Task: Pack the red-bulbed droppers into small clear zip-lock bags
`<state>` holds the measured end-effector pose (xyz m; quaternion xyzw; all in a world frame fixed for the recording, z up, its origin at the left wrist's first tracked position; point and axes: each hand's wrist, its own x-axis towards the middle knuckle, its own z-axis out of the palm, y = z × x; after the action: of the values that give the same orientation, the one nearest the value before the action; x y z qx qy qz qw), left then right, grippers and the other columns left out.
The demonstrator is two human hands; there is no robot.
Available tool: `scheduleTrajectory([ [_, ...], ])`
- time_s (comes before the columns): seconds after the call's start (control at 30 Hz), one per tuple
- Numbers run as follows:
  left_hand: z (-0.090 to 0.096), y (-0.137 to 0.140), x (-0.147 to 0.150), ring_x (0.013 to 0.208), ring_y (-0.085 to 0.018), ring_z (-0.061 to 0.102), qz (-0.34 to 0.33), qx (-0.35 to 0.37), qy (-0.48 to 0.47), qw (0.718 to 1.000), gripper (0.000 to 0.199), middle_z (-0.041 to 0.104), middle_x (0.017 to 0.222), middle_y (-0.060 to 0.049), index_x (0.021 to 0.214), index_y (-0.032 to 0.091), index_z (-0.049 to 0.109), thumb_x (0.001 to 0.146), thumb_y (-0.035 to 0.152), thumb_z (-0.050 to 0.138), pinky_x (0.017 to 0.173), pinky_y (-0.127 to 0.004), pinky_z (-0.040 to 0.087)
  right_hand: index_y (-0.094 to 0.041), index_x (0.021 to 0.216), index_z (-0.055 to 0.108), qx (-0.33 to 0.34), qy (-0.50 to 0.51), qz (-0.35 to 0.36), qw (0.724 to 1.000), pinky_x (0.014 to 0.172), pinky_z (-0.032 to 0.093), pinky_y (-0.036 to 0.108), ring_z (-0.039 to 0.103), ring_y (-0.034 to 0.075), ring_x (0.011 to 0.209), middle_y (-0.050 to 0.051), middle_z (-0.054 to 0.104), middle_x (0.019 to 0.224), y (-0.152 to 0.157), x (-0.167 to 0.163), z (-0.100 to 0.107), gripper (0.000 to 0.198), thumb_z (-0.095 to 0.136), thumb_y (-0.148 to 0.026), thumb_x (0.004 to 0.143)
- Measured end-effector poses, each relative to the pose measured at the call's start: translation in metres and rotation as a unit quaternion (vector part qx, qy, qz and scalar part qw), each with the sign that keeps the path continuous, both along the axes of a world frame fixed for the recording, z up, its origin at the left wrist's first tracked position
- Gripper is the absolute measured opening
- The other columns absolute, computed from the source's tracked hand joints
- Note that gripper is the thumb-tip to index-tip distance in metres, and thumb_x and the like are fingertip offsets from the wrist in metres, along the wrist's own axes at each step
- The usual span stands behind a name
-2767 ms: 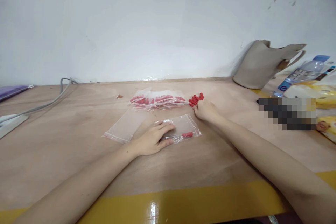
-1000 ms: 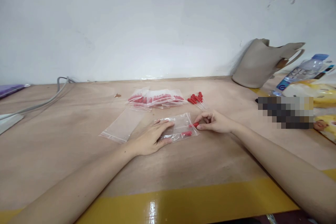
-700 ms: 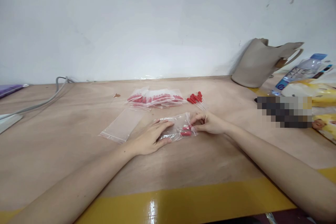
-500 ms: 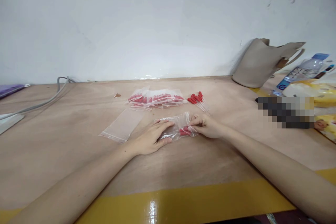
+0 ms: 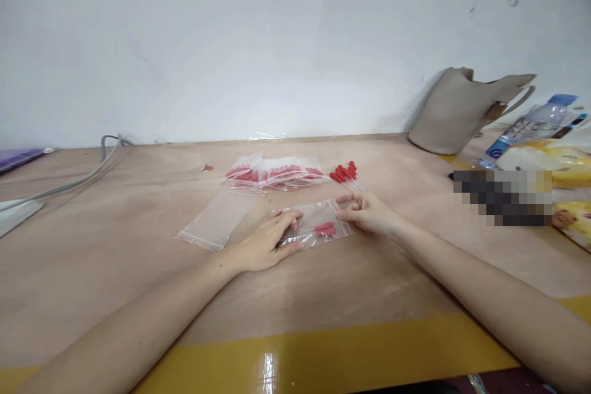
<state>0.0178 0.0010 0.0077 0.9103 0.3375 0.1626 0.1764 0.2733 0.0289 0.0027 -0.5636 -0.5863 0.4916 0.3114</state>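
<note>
A clear zip-lock bag (image 5: 307, 221) lies flat in front of me with a few red pieces (image 5: 325, 229) inside, near its right end. My left hand (image 5: 265, 243) rests on the bag's left end, fingers apart. At the right end, the thumb and fingers of my right hand (image 5: 367, 212) pinch the bag's edge. Another clear bag (image 5: 215, 218), flat and with nothing visible in it, lies to the left. Behind, filled bags (image 5: 277, 173) with red pieces are heaped in overlapping layers. Beside them lie several red-tipped thin white sticks (image 5: 344, 172).
At the right stand a beige bag-like container (image 5: 457, 111) and a leaning water bottle (image 5: 530, 129), with yellow packages (image 5: 549, 163) nearby. A grey cable (image 5: 74, 181) and a purple item (image 5: 21, 159) lie far left. Yellow tape (image 5: 277, 351) runs along the table's front edge.
My right hand has moved from the red pieces to the bag's right edge. That end, crumpled before, now lies flatter, with the red pieces left inside. My left hand has stayed nearly still.
</note>
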Motion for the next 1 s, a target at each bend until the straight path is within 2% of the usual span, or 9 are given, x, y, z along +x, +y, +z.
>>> scheduleTrajectory([
  [0.1,-0.001,0.0,-0.001,0.12,-0.024,0.046,-0.004,0.004,0.001,1.0,0.018,0.051,0.128,-0.01,0.093,0.021,0.042,0.09,0.037,0.048,0.1,-0.042,0.035,-0.016,0.095,0.056,0.136,-0.143,-0.071,0.978,0.051,0.035,0.024,0.048,0.011,0.052,-0.003,0.054,0.057,0.014,0.012,-0.001,0.029,0.062,-0.027,0.069],
  [0.2,-0.002,0.0,-0.002,0.116,-0.023,0.049,-0.003,0.009,0.004,1.0,0.018,0.05,0.129,-0.01,0.093,0.021,0.042,0.09,0.038,0.047,0.1,-0.043,0.035,-0.017,0.084,0.062,0.262,-0.308,-0.101,0.909,0.062,0.039,0.028,0.055,0.016,0.07,0.005,0.062,0.076,0.03,0.021,0.001,0.016,0.057,-0.027,0.073],
  [0.27,-0.002,-0.001,-0.002,0.116,-0.023,0.048,-0.001,0.01,0.004,1.0,0.018,0.049,0.13,-0.009,0.092,0.021,0.041,0.091,0.038,0.047,0.099,-0.043,0.036,-0.017,0.081,0.065,0.281,-0.366,-0.097,0.882,0.067,0.04,0.031,0.056,0.02,0.078,0.008,0.064,0.085,0.038,0.021,0.003,0.016,0.054,-0.028,0.075],
  [0.33,-0.001,-0.001,-0.002,0.117,-0.022,0.047,0.0,0.01,0.003,1.0,0.017,0.049,0.13,-0.009,0.092,0.021,0.041,0.091,0.038,0.047,0.099,-0.043,0.036,-0.018,0.08,0.067,0.263,-0.4,-0.092,0.873,0.068,0.04,0.032,0.058,0.022,0.081,0.01,0.064,0.088,0.044,0.016,0.005,0.019,0.053,-0.03,0.077],
  [0.53,-0.003,-0.001,-0.002,0.119,-0.023,0.045,0.001,0.015,0.002,1.0,0.018,0.048,0.131,-0.009,0.092,0.022,0.041,0.09,0.038,0.048,0.099,-0.043,0.035,-0.019,0.056,0.06,0.19,-0.423,-0.078,0.882,0.064,0.041,0.034,0.061,0.024,0.074,0.011,0.065,0.077,0.05,0.001,0.008,0.027,0.052,-0.033,0.077],
  [0.6,-0.003,0.0,-0.002,0.119,-0.023,0.045,-0.002,0.019,0.001,1.0,0.018,0.048,0.131,-0.009,0.093,0.022,0.041,0.09,0.038,0.049,0.101,-0.043,0.034,-0.019,0.055,0.058,0.173,-0.418,-0.075,0.889,0.065,0.042,0.034,0.061,0.025,0.077,0.01,0.065,0.078,0.051,-0.002,0.01,0.025,0.054,-0.034,0.076],
  [0.7,-0.003,0.0,-0.002,0.117,-0.022,0.048,-0.004,0.022,0.001,1.0,0.018,0.049,0.13,-0.009,0.094,0.022,0.041,0.09,0.037,0.048,0.101,-0.042,0.034,-0.019,0.079,0.06,0.154,-0.415,-0.086,0.892,0.069,0.043,0.034,0.061,0.026,0.088,0.012,0.064,0.091,0.057,-0.009,0.012,0.018,0.061,-0.036,0.072],
  [0.83,-0.003,-0.001,-0.003,0.119,-0.023,0.046,-0.002,0.021,-0.001,1.0,0.019,0.048,0.131,-0.009,0.093,0.021,0.042,0.09,0.039,0.048,0.099,-0.041,0.036,-0.012,0.108,0.049,0.118,-0.399,-0.096,0.904,0.075,0.043,0.037,0.058,0.03,0.097,0.02,0.06,0.104,0.063,-0.02,0.012,0.039,0.06,-0.026,0.074],
  [1.0,-0.003,0.0,-0.003,0.118,-0.022,0.046,-0.006,0.016,-0.005,1.0,0.018,0.048,0.13,-0.009,0.094,0.022,0.042,0.09,0.038,0.048,0.099,-0.042,0.036,-0.005,0.127,0.031,0.185,-0.299,-0.074,0.933,0.085,0.042,0.034,0.057,0.025,0.097,0.019,0.058,0.105,0.049,-0.015,0.019,0.055,0.05,-0.011,0.075],
])
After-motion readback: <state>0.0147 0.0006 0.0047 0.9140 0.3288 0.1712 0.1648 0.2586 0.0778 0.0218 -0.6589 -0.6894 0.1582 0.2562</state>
